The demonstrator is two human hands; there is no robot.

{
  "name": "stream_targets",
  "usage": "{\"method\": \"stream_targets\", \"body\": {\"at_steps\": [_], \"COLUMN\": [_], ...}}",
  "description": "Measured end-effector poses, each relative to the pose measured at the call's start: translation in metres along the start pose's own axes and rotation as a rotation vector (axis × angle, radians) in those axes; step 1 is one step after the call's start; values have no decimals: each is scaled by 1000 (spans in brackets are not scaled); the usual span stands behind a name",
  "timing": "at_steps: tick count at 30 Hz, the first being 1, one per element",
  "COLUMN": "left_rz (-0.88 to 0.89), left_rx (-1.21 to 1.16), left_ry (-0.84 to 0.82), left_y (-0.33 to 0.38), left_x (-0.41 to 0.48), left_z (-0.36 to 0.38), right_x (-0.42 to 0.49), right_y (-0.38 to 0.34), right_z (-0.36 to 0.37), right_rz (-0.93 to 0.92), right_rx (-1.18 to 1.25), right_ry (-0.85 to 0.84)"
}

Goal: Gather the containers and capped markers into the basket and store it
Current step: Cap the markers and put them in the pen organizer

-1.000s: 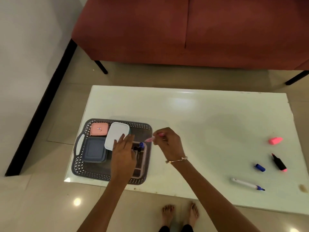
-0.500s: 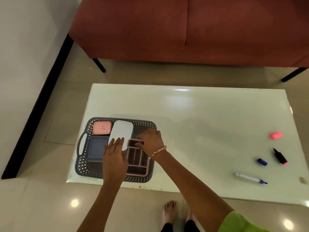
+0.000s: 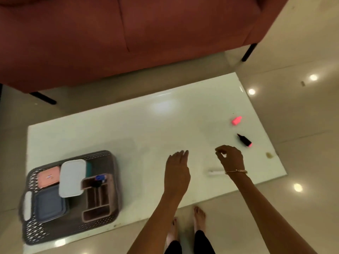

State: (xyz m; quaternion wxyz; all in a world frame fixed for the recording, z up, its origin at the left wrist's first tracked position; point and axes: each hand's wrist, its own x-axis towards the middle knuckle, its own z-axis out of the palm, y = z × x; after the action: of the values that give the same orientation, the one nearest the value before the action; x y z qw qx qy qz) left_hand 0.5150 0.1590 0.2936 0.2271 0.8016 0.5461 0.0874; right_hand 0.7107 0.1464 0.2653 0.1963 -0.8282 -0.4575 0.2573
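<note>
Away from the basket (image 3: pixel 34 233) now, left hand (image 3: pixel 177 173) holds fingers straight together, right hand (image 3: pixel 230 159) curls fingers loosely, empty.

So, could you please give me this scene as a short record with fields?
basket: left end of table
inside: pink container, white container, blue container, organizer
left hand: open, above table
right hand: fingers curled, hold unclear
loose: pink cap, highlighter, white marker
</note>
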Motion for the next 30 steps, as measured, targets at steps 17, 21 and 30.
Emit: {"method": "stream_targets", "body": {"at_steps": [17, 21, 30], "left_rz": [106, 11, -43], "left_rx": [256, 208, 137], "left_ry": [-303, -266, -172], "left_y": [46, 38, 20], "left_x": [18, 14, 9], "left_z": [161, 142, 96], "right_x": [58, 46, 26], "right_y": [110, 114, 64], "right_z": [-1, -20, -14], "right_rz": [-145, -120, -180], "right_rx": [-173, -148, -107], "right_ry": [-248, -368, -464]}}
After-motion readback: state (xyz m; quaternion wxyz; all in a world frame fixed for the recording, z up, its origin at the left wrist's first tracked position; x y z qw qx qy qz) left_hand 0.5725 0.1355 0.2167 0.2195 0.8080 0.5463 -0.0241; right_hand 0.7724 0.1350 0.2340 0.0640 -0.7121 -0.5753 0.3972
